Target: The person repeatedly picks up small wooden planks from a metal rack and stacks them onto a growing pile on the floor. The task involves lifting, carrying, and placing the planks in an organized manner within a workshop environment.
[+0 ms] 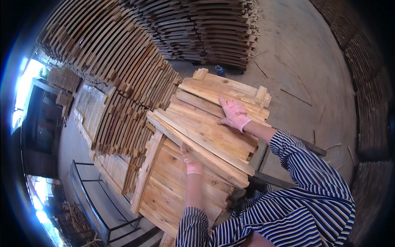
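Pale wooden planks and panels lie stacked in front of me. My left hand [191,159], in a pink glove, grips the near edge of a long plank [205,155] that runs slantwise across the stack; some of its fingertips are hidden by the wood. Farther off and to the right, my right hand [235,115], also gloved in pink, is on a narrower plank [199,101], thumb and fingers to either side of it. Below my left hand is a slatted wooden panel [164,193] with a crosswise batten [149,168] on its left side.
Tall stacks of wooden slats [107,45] rise on the left, with a darker stack [222,33] behind. A blue bottle [220,71] stands beyond the planks. At lower left is a black metal frame [88,201]. Thin wood scraps [296,96] lie on the concrete floor [312,61].
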The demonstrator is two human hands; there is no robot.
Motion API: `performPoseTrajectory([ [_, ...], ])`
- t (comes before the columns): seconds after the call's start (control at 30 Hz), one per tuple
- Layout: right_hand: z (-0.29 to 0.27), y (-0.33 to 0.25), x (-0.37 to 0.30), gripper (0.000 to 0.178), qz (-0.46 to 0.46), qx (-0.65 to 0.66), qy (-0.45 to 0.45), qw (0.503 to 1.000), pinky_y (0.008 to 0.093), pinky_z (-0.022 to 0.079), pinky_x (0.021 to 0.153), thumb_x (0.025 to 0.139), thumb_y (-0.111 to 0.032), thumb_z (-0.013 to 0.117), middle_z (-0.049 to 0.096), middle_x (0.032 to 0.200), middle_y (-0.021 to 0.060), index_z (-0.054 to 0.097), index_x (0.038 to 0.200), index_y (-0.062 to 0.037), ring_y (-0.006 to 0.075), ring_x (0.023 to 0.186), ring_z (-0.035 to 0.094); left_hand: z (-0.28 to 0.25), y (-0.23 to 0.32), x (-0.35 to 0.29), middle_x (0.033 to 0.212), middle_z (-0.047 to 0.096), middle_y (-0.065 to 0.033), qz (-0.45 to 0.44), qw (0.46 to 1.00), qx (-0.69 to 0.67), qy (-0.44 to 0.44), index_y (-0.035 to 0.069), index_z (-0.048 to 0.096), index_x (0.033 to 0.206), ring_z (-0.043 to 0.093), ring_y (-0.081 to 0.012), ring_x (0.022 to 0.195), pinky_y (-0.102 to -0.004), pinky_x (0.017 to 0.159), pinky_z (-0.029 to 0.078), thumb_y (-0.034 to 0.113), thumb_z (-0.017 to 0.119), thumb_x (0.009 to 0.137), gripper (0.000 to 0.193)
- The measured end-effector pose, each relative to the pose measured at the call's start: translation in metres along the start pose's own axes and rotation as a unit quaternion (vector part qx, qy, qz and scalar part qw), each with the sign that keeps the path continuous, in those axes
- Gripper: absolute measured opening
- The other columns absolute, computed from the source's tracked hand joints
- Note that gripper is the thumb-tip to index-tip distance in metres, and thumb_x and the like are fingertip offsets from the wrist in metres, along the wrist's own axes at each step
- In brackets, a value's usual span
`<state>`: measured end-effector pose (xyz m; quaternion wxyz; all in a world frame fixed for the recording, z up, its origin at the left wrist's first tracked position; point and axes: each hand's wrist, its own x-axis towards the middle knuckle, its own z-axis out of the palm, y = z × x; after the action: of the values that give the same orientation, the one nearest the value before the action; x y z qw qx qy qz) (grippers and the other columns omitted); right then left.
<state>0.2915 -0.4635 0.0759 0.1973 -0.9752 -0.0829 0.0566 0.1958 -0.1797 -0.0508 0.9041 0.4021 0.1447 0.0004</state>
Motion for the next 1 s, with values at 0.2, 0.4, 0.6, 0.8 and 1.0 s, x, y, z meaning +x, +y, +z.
performPoseTrajectory([
  [0.2,0.01,0.088,0.011,0.042,0.019,0.098,0.023,0.995,0.0488,0.051,0.094,0.094,-0.04,0.062,0.065,0.118,0.0222,0.066,0.116,-0.0049,0.0395,0.113,0.063,0.077,-0.017,0.002,0.155,0.042,-0.0093,-0.072,0.994,0.034,0.069,0.015,0.035,0.158,0.04,-0.0319,0.141,-0.049,0.118,0.033,0.069,0.062,0.085,0.094],
  [0.4,0.005,0.074,0.029,0.034,-0.034,0.037,0.044,0.998,0.0526,0.053,0.089,0.093,-0.033,0.061,0.066,0.104,0.0266,0.066,0.109,-0.0035,0.0437,0.099,0.066,0.053,-0.011,0.007,0.155,0.042,-0.0093,-0.017,0.994,0.049,0.095,0.016,0.036,0.157,0.04,-0.0321,0.141,-0.0493,0.118,0.034,0.067,0.062,0.086,0.091],
  [0.6,0.015,0.044,-0.028,0.054,-0.053,-0.029,0.035,0.998,0.0478,0.052,0.089,0.089,-0.024,0.066,0.061,0.114,0.0213,0.054,0.142,-0.0217,0.0381,0.106,0.062,0.074,-0.011,0.006,0.156,0.041,-0.0094,-0.046,0.993,0.046,0.096,0.017,0.037,0.156,0.04,-0.0337,0.142,-0.0508,0.118,0.034,0.066,0.063,0.085,0.091],
  [0.8,-0.001,0.061,-0.001,0.061,-0.066,0.051,-0.011,0.996,0.0461,0.052,0.089,0.086,-0.022,0.067,0.06,0.113,0.0186,0.052,0.145,-0.0259,0.0369,0.106,0.061,0.046,-0.01,0.009,0.154,0.046,-0.0128,-0.07,0.992,0.03,0.096,0.014,0.039,0.156,0.044,-0.0344,0.14,-0.0498,0.118,0.037,0.074,0.061,0.084,0.096],
  [1.0,-0.061,0.147,0.068,0.06,-0.08,0.036,0.042,0.995,0.0433,0.052,0.094,0.087,-0.026,0.067,0.062,0.123,0.0138,0.054,0.145,-0.0254,0.0338,0.112,0.061,0.061,-0.01,0.007,0.162,0.035,-0.0105,-0.121,0.99,0.04,0.062,0.016,0.029,0.16,0.033,-0.0342,0.147,-0.05,0.123,0.026,0.069,0.049,0.092,0.089],
])
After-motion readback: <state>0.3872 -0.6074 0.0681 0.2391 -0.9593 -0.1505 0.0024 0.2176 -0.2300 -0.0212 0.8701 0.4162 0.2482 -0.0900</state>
